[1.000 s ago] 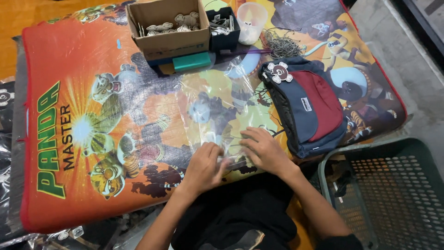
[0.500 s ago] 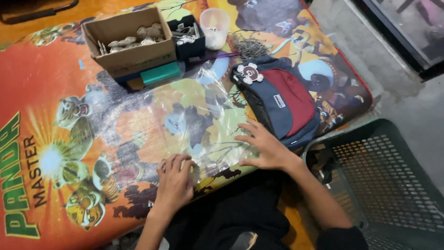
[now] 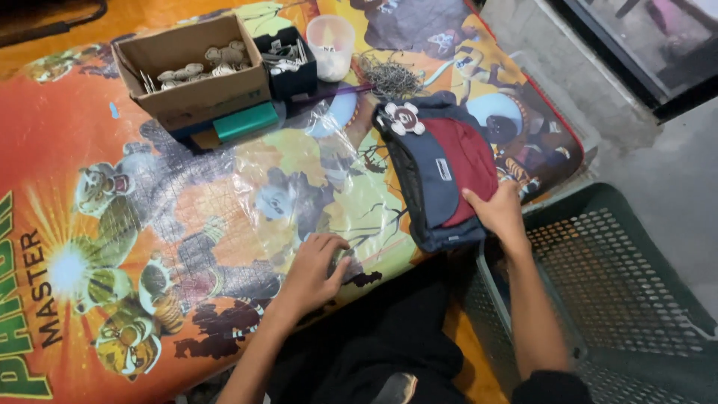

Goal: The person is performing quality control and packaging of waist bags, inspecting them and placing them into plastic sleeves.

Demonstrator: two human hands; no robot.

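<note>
While the left hand (image 3: 314, 273) presses flat, fingers apart, on clear plastic (image 3: 299, 187), the right hand (image 3: 497, 213) clamps the pouch's (image 3: 441, 176) near edge.

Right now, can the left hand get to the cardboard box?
Probably yes. The left hand rests on the clear plastic sheet; only flat mat lies between it and the cardboard box, though it is a long stretch.
</note>
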